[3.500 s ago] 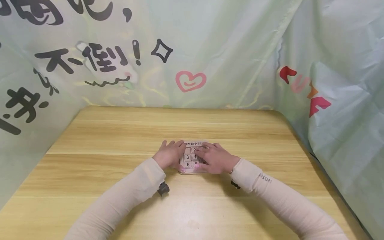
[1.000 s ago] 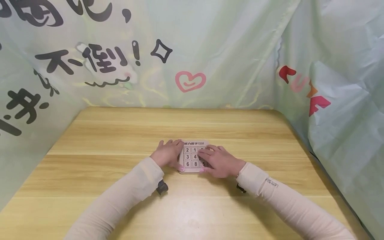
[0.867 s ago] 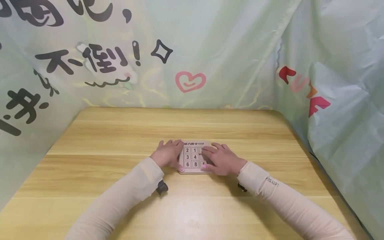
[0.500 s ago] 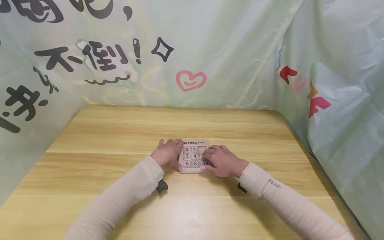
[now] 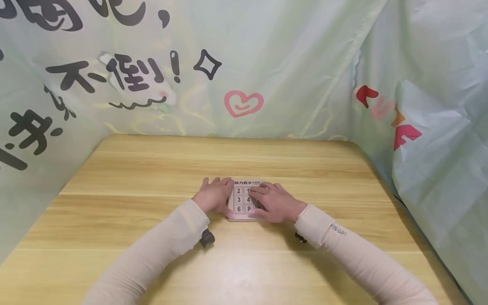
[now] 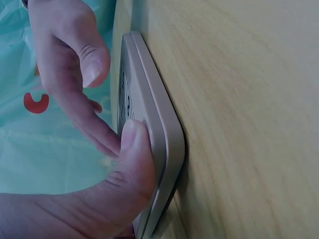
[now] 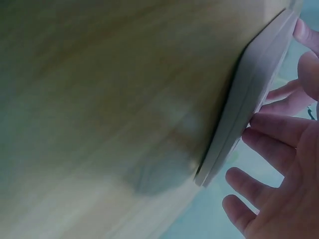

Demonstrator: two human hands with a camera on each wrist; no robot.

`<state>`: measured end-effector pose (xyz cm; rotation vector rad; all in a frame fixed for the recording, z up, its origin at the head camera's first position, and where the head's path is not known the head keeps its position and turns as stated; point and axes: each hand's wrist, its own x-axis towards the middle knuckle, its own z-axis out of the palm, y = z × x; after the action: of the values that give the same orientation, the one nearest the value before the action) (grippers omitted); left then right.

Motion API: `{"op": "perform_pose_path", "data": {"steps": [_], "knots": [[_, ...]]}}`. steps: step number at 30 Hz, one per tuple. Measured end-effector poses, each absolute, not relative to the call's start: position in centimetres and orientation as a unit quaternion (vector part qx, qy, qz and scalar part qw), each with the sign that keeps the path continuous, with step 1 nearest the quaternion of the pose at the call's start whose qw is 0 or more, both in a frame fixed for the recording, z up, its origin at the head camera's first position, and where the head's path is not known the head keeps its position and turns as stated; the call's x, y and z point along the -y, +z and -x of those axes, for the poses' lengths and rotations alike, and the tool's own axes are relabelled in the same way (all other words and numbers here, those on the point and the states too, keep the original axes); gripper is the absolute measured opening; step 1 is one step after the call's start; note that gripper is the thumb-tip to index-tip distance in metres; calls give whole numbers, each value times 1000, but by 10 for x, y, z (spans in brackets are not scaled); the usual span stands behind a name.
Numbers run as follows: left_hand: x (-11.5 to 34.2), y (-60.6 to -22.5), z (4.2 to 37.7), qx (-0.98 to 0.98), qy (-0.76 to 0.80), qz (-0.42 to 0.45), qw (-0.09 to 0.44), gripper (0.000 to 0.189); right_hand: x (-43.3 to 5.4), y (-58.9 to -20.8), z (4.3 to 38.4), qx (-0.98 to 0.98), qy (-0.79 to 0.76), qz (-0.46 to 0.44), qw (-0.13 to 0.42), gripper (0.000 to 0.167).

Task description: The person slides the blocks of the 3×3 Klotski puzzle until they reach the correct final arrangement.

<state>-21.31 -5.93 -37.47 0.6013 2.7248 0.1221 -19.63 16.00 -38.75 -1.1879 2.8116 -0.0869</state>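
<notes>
A number slide puzzle (image 5: pixel 239 217) lies flat on the table, square tiles set in its pale frame. My left hand (image 5: pixel 214 195) grips its left side, the thumb (image 6: pixel 134 154) pressed on the near corner. Tiles 2, 3 and 6 show down the left column, with 4 and 8 partly bare in the middle. My right hand (image 5: pixel 279 204) lies over the right part of the board, fingers fairly straight, a fingertip at the 1 tile. It hides most of the right column. In the right wrist view its fingers (image 7: pixel 279 122) reach the board's edge.
The wood-grain table (image 5: pixel 152 169) extends around the board. A pale green printed curtain (image 5: pixel 289 76) hangs behind it and along both sides. Each sleeve carries a small dark device (image 5: pixel 207 239) at the wrist.
Tiles 2 and 1 have shifted since the oldest frame, and 4 has come into view. The upper right tile went down, leaving a gap; then my right hand moved left over the 1. Left hand steady.
</notes>
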Motion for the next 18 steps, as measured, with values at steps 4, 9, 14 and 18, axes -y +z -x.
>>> {"op": "perform_pose_path", "data": {"steps": [4, 9, 14, 18], "knots": [[59, -374, 213, -961, 39, -212, 171, 107, -165, -386, 198, -926, -28, 374, 44, 63], [61, -377, 211, -961, 48, -211, 172, 106, -172, -386, 195, -936, -22, 348, 40, 57], [64, -380, 208, -960, 56, -213, 175, 105, -170, -387, 189, -927, -37, 371, 42, 54], [62, -377, 211, -961, 53, -219, 160, 104, -163, -385, 185, -910, -55, 408, 37, 51]]}}
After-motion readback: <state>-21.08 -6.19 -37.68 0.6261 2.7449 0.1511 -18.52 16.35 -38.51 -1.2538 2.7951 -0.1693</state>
